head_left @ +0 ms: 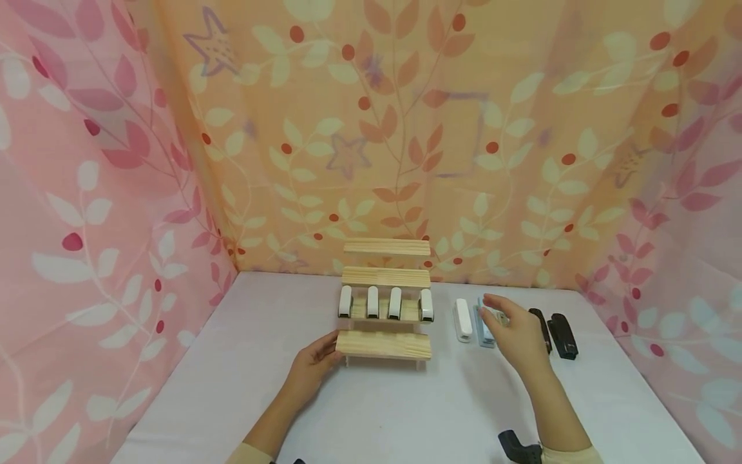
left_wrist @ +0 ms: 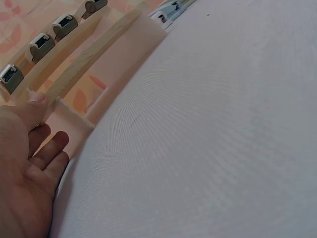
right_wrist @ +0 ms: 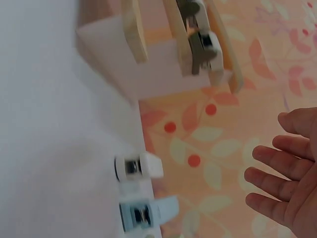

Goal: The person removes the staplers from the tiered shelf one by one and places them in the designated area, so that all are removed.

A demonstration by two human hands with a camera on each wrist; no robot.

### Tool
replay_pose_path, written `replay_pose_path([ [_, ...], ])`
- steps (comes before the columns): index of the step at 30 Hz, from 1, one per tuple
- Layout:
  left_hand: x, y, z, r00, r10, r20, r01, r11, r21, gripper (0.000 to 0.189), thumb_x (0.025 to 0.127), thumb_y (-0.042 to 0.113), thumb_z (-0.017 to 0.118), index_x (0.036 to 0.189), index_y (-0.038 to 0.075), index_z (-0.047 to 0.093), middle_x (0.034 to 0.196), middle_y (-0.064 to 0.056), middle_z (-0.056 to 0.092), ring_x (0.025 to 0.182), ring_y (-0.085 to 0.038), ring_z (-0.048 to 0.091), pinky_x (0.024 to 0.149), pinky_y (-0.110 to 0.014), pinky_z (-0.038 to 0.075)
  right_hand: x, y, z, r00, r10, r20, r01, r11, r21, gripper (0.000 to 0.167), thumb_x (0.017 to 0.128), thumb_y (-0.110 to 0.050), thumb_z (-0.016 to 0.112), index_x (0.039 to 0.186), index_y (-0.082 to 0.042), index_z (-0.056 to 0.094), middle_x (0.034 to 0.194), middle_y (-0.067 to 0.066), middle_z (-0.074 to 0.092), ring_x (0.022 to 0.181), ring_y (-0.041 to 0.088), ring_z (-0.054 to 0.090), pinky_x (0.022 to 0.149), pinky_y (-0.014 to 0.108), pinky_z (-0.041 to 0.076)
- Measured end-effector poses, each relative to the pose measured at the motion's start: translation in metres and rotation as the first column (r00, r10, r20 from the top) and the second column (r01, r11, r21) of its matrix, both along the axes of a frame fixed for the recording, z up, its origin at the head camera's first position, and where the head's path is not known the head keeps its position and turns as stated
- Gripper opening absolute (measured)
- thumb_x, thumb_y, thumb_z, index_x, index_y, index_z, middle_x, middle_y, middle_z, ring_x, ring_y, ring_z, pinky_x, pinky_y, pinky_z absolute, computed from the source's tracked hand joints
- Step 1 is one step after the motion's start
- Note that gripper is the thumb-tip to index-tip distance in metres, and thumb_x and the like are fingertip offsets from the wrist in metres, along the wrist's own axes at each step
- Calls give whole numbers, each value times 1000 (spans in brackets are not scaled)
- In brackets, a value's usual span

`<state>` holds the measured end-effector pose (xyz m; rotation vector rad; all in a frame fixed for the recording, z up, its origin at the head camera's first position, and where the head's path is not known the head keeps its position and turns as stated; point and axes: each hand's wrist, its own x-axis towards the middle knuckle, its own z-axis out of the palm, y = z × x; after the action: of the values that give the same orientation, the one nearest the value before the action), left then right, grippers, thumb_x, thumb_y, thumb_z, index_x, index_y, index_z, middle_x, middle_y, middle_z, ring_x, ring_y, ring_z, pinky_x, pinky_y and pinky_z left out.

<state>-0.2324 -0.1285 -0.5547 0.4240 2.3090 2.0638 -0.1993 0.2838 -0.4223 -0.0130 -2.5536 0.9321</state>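
Note:
A tiered wooden display rack with pale side supports stands on the table. Several white staplers sit in a spaced row on its second step from the bottom. My left hand grips the left end of the lowest step, thumb at the edge in the left wrist view. My right hand, fingers extended and holding nothing, hovers over a row of staplers right of the rack. A white stapler and a light blue stapler lie there; the hand partly hides the blue one in the head view.
Two black staplers, one partly behind the right hand and one at the outer end, lie farther right on the white tabletop. Patterned cloth hangs behind and at both sides.

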Motion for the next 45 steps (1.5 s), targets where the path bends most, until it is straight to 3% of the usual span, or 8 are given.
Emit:
replay_pose_path([
  [11,-2,-2,-1,999,2,42,-4,999,39,55,95,24,74,146,12,56,137,-12,65,126,-25,63,99,-23,55,-16,-52,-17,995,97,27,-96,995,-40,51,98,-41,71,137,-9,63,131,10,71,130,35,60,105,60,49],
  [24,1,0,-2,999,7,43,-8,1000,28,55,95,20,74,147,10,56,139,-14,64,128,-26,63,100,-23,54,-24,-86,-28,984,90,156,-74,992,-105,68,91,-44,77,145,-7,57,135,12,68,138,37,52,112,61,42],
  [36,-1,0,0,1000,6,25,-7,1000,21,55,95,21,74,146,12,57,139,-11,64,128,-25,63,101,-23,53,-33,-99,-26,992,42,117,-27,992,-121,59,89,-35,82,137,-7,65,125,13,73,130,36,59,106,59,48],
  [45,-1,0,0,1000,7,24,-8,1000,26,55,95,20,75,146,10,57,138,-11,65,127,-24,63,100,-21,54,-30,-98,-27,990,46,134,-28,991,-133,47,91,-28,78,131,-5,69,120,16,74,123,37,65,101,58,53],
])
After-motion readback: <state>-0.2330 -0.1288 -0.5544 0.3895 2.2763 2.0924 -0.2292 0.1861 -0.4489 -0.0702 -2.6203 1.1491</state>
